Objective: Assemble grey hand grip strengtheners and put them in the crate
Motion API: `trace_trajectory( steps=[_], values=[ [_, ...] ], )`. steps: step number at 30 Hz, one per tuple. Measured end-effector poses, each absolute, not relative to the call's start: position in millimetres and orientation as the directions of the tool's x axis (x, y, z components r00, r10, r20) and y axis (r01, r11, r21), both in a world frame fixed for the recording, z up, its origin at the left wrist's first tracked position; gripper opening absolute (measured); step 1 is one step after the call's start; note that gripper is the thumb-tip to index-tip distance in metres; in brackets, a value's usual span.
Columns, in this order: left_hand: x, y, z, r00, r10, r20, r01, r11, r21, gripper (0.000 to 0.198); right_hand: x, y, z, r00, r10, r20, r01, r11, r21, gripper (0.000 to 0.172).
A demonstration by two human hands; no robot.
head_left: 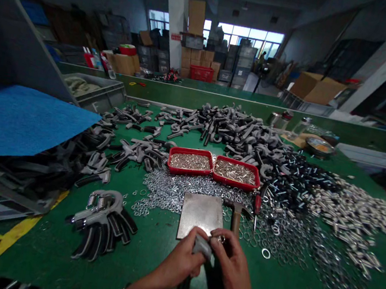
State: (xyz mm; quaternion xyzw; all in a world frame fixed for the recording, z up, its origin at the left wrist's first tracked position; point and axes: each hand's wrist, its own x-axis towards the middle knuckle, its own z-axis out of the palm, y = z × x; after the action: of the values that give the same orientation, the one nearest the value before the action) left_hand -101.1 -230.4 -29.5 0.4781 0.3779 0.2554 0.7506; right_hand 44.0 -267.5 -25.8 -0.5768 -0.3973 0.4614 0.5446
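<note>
My left hand (187,257) is closed around a grey hand-grip handle (202,247), whose black lower end sticks out below the palm. Close beside it, my right hand (231,255) pinches a small shiny metal part (221,239) against or near the handle's end; its exact kind is too small to tell. Just beyond the hands lies a square metal plate (201,214). A hammer (236,216) rests to the plate's right, and a red-handled screwdriver (257,206) lies beyond that. Several hand grips with springs (102,223) are stacked to the left.
Two red trays (191,152) (236,185) of small metal pins stand behind scattered nuts (163,193). Grey handles (232,126) heap at the back. Metal rings (328,263), black parts (290,179) and silver cylinders (354,214) spread rightward. A blue sheet (28,123) covers a left bin.
</note>
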Motion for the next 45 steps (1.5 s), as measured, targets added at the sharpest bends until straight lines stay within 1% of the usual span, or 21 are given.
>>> trace_trajectory(
  steps=[3, 5, 7, 9, 11, 13, 16, 18, 21, 23, 25, 26, 27, 29, 30, 35, 38, 40, 42, 43, 45],
  values=[
    [-110.8, -232.6, -18.2, 0.845, 0.457, -0.280, 0.023, 0.491, 0.871, 0.060, 51.6, -265.4, -23.2, 0.144, 0.985, -0.095, -0.129, -0.076, -0.989, 0.020],
    [-111.6, -234.2, -16.0, 0.887, 0.387, -0.250, -0.003, 0.547, 0.837, 0.057, 58.7, -267.1, -18.4, 0.042, 0.994, -0.104, -0.138, -0.097, -0.986, 0.019],
    [-108.6, -235.0, -19.0, 0.851, 0.444, -0.279, -0.035, 0.578, 0.815, 0.045, 73.6, -273.5, -15.4, -0.014, 0.994, -0.106, -0.013, -0.106, -0.994, 0.021],
    [-105.7, -232.9, -23.0, 0.739, 0.588, -0.328, -0.061, 0.544, 0.837, 0.039, 99.9, -285.9, -17.8, 0.037, 0.998, -0.056, 0.275, -0.064, -0.959, 0.021],
    [-105.4, -227.1, -23.3, 0.614, 0.722, -0.320, -0.083, 0.463, 0.883, 0.038, 134.1, -302.1, -26.3, 0.142, 0.988, 0.060, 0.614, -0.040, -0.789, 0.020],
    [-106.3, -219.2, -18.8, 0.579, 0.761, -0.292, -0.076, 0.407, 0.910, 0.039, 167.7, -316.3, -37.8, 0.182, 0.974, 0.133, 0.834, -0.082, -0.545, 0.018],
    [-102.0, -210.7, -9.4, 0.653, 0.702, -0.285, -0.017, 0.390, 0.920, 0.041, 201.0, -322.7, -51.4, 0.130, 0.983, 0.130, 0.955, -0.088, -0.284, 0.017],
    [-93.6, -209.3, -6.7, 0.666, 0.692, -0.281, 0.007, 0.370, 0.929, 0.039, 210.5, -317.2, -54.4, 0.090, 0.987, 0.134, 0.967, -0.054, -0.250, 0.021],
    [-78.9, -210.2, -8.7, 0.540, 0.798, -0.269, 0.000, 0.319, 0.948, 0.037, 210.9, -305.2, -49.4, 0.079, 0.977, 0.196, 0.947, -0.013, -0.320, 0.021],
    [-71.5, -210.8, -9.3, 0.409, 0.882, -0.233, -0.011, 0.260, 0.965, 0.039, 201.0, -299.4, -40.5, 0.162, 0.954, 0.254, 0.865, -0.013, -0.502, 0.017],
    [-66.3, -211.9, -5.9, 0.331, 0.931, -0.155, 0.002, 0.163, 0.987, 0.040, 180.4, -294.9, -28.4, 0.331, 0.923, 0.196, 0.603, -0.046, -0.797, 0.020],
    [-64.1, -212.8, -3.0, 0.327, 0.940, -0.100, 0.017, 0.100, 0.995, 0.040, 166.4, -292.6, -22.1, 0.392, 0.915, 0.093, 0.383, -0.070, -0.921, 0.024],
    [-61.8, -213.9, 0.3, 0.340, 0.939, -0.042, 0.031, 0.034, 0.999, 0.039, 150.8, -290.2, -16.2, 0.399, 0.916, -0.039, 0.143, -0.104, -0.984, 0.029],
    [-57.4, -216.8, 5.4, 0.380, 0.924, 0.052, 0.054, -0.078, 0.995, 0.036, 118.8, -284.6, -7.7, 0.264, 0.932, -0.249, -0.263, -0.179, -0.948, 0.036],
    [-55.7, -218.3, 6.4, 0.389, 0.918, 0.080, 0.071, -0.116, 0.991, 0.035, 104.5, -281.8, -5.8, 0.173, 0.941, -0.290, -0.394, -0.204, -0.896, 0.036],
    [-57.3, -222.3, -4.0, 0.295, 0.945, 0.143, 0.222, -0.213, 0.952, 0.036, 70.6, -273.7, -15.1, -0.090, 0.952, -0.293, -0.683, -0.273, -0.677, 0.024],
    [-59.8, -222.9, -11.2, 0.269, 0.952, 0.144, 0.257, -0.215, 0.942, 0.036, 71.5, -275.2, -20.7, -0.119, 0.945, -0.305, -0.689, -0.300, -0.660, 0.021],
    [-59.6, -224.2, -11.3, 0.259, 0.960, 0.103, 0.261, -0.172, 0.950, 0.036, 74.2, -276.9, -21.3, -0.041, 0.960, -0.278, -0.578, -0.250, -0.777, 0.022],
    [-58.8, -226.7, -7.0, 0.260, 0.965, 0.042, 0.254, -0.111, 0.961, 0.037, 77.9, -279.1, -21.4, 0.101, 0.982, -0.161, -0.302, -0.123, -0.945, 0.020],
    [-58.8, -228.1, -3.7, 0.271, 0.962, 0.012, 0.245, -0.081, 0.966, 0.037, 80.0, -280.3, -21.8, 0.145, 0.988, -0.046, -0.110, -0.030, -0.993, 0.016],
    [-59.8, -230.1, 3.5, 0.315, 0.948, -0.035, 0.218, -0.037, 0.975, 0.039, 83.8, -282.1, -24.0, 0.112, 0.967, 0.231, 0.245, 0.198, -0.949, 0.015]
  ],
)
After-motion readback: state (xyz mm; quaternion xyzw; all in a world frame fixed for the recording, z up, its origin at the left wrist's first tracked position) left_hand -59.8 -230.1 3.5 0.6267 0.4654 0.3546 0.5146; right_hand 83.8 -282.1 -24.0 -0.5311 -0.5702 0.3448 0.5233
